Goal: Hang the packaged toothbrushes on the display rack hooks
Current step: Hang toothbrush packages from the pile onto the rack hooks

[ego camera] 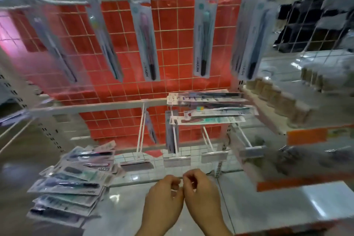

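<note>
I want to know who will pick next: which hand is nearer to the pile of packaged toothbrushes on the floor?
Left. The left hand is just right of the pile of packaged toothbrushes; the right hand is farther right, beyond it.

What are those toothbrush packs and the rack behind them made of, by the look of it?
The hanging toothbrush packs look like clear glossy plastic over printed card: the brush shows through and the front catches light. The grid panel looks like thin metal wire with a pale, probably painted coating, and a shiny red sheet shows behind it. The hooks seem to be the same coated wire. Blur leaves all of this uncertain.
</note>
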`<state>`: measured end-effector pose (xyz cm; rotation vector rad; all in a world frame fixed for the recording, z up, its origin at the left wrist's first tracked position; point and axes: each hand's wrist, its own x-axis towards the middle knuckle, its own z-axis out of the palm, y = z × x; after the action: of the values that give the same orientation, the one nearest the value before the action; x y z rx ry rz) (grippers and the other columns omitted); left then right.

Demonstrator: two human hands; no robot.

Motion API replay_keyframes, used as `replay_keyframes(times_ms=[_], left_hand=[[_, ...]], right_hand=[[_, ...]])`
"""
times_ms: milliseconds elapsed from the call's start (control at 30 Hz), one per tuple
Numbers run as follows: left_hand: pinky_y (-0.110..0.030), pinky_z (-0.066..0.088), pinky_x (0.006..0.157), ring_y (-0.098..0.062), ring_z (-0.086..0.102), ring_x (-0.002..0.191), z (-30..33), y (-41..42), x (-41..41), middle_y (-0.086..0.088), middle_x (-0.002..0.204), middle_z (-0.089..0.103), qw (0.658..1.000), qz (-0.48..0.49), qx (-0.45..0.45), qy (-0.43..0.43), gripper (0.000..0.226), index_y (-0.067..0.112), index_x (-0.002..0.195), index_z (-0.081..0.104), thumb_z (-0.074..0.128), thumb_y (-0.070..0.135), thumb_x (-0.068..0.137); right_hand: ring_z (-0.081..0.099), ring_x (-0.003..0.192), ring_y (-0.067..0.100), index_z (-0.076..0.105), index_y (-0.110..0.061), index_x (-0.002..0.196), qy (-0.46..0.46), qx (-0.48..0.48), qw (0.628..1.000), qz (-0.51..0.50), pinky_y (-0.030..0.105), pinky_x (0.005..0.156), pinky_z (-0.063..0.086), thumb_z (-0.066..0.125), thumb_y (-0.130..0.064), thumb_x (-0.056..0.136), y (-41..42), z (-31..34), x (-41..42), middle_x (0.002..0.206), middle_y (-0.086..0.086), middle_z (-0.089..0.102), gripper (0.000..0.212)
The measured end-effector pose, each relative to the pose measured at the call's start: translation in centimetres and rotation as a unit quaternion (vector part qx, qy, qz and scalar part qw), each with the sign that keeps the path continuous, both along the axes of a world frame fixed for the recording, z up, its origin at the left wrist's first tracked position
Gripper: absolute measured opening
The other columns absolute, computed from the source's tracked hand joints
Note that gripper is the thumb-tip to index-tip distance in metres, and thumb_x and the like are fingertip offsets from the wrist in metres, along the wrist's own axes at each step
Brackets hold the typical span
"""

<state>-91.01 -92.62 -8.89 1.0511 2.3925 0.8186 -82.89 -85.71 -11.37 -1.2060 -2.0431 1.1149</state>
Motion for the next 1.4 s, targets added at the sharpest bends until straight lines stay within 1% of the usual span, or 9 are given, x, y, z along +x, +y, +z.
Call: replay_keyframes(times_ms=[367, 667, 767, 867, 1000, 1100, 1200, 1267, 1400], left_hand=[[-0.024, 0.048, 0.09, -0.01, 0.061, 0.104, 9.3, 1.9, -0.2, 0.008, 0.117, 0.064, 0.991, -0.035, 0.035, 0.121, 0.029, 0.026, 0.121, 0.059, 0.056, 0.03, 0.092], [-0.031, 0.046, 0.093, -0.02, 0.049, 0.117, 8.0, 6.3, -5.2, 0.001, 0.133, 0.051, 0.959, -0.088, -0.029, 0.267, 0.045, 0.023, 0.135, 0.046, 0.054, 0.017, 0.092], [-0.033, 0.046, 0.092, -0.021, 0.049, 0.116, 7.0, 7.5, -6.6, 0.0, 0.13, 0.053, 0.958, -0.108, -0.036, 0.264, 0.042, 0.022, 0.133, 0.049, 0.052, 0.015, 0.092], [-0.03, 0.044, 0.093, -0.019, 0.049, 0.116, 5.9, 8.7, -7.3, 0.001, 0.128, 0.054, 0.964, -0.13, -0.03, 0.23, 0.036, 0.022, 0.127, 0.054, 0.054, 0.019, 0.092], [-0.025, 0.047, 0.087, -0.016, 0.058, 0.103, 5.5, 10.4, -6.7, 0.0, 0.114, 0.064, 0.985, -0.125, -0.001, 0.119, 0.021, 0.019, 0.11, 0.064, 0.055, 0.021, 0.091], [-0.02, 0.044, 0.083, -0.017, 0.06, 0.102, 5.3, 12.1, -6.0, -0.003, 0.115, 0.065, 0.994, -0.097, -0.026, -0.034, 0.029, 0.014, 0.119, 0.06, 0.053, 0.022, 0.092], [-0.033, 0.052, 0.08, -0.021, 0.064, 0.09, 5.2, 13.6, -4.9, -0.008, 0.104, 0.069, 0.977, -0.023, -0.034, -0.211, 0.027, 0.015, 0.113, 0.062, 0.055, 0.023, 0.088], [-0.037, 0.05, 0.067, -0.019, 0.056, 0.07, 4.9, 14.4, -4.5, -0.005, 0.079, 0.064, 0.975, 0.006, -0.017, -0.223, 0.009, 0.018, 0.083, 0.062, 0.055, 0.022, 0.086], [-0.029, 0.036, 0.059, -0.018, 0.043, 0.06, 5.1, 15.2, -4.3, -0.004, 0.064, 0.051, 0.962, 0.058, -0.013, -0.265, 0.025, 0.018, 0.06, 0.053, 0.052, 0.018, 0.085]], right_hand=[[0.053, 0.107, 0.013, 0.065, -0.022, 0.111, -0.073, 0.168, 0.983, 0.027, 0.021, 0.085, 0.038, 0.054, -0.027, 0.093, 3.6, 8.4, 1.1, 0.11, -0.007, 0.062, 0.022], [0.062, 0.089, 0.026, 0.065, -0.013, 0.098, -0.181, 0.283, 0.942, -0.009, 0.034, 0.072, 0.052, 0.076, -0.011, 0.066, 10.7, 6.9, -2.9, 0.096, 0.004, 0.066, 0.034], [0.054, 0.11, 0.025, 0.057, -0.014, 0.117, -0.238, 0.29, 0.927, -0.003, 0.034, 0.087, 0.047, 0.065, -0.008, 0.075, 12.5, 7.1, -3.9, 0.116, 0.003, 0.059, 0.043], [0.041, 0.126, 0.021, 0.044, -0.02, 0.131, -0.281, 0.291, 0.915, 0.002, 0.034, 0.101, 0.037, 0.058, -0.013, 0.083, 14.3, 6.9, -4.6, 0.134, 0.0, 0.049, 0.05], [0.044, 0.12, 0.021, 0.045, -0.024, 0.122, -0.303, 0.27, 0.914, 0.008, 0.035, 0.096, 0.037, 0.061, -0.017, 0.081, 15.3, 6.1, -4.9, 0.127, -0.002, 0.051, 0.045], [0.043, 0.12, 0.02, 0.038, -0.026, 0.128, -0.306, 0.259, 0.916, 0.007, 0.037, 0.096, 0.039, 0.064, -0.02, 0.08, 16.0, 6.0, -4.7, 0.131, -0.004, 0.045, 0.056], [0.042, 0.12, 0.023, 0.037, -0.023, 0.133, -0.317, 0.279, 0.906, 0.017, 0.04, 0.09, 0.039, 0.059, -0.012, 0.079, 16.6, 6.0, -4.4, 0.133, -0.004, 0.043, 0.059], [0.051, 0.106, 0.026, 0.051, -0.02, 0.121, -0.304, 0.299, 0.904, 0.023, 0.041, 0.078, 0.041, 0.066, -0.007, 0.069, 16.8, 6.1, -4.3, 0.119, -0.001, 0.055, 0.056], [0.056, 0.071, 0.024, 0.063, -0.018, 0.081, -0.314, 0.343, 0.885, 0.027, 0.035, 0.053, 0.041, 0.082, -0.006, 0.035, 17.4, 5.6, -4.1, 0.079, 0.0, 0.06, 0.05]])
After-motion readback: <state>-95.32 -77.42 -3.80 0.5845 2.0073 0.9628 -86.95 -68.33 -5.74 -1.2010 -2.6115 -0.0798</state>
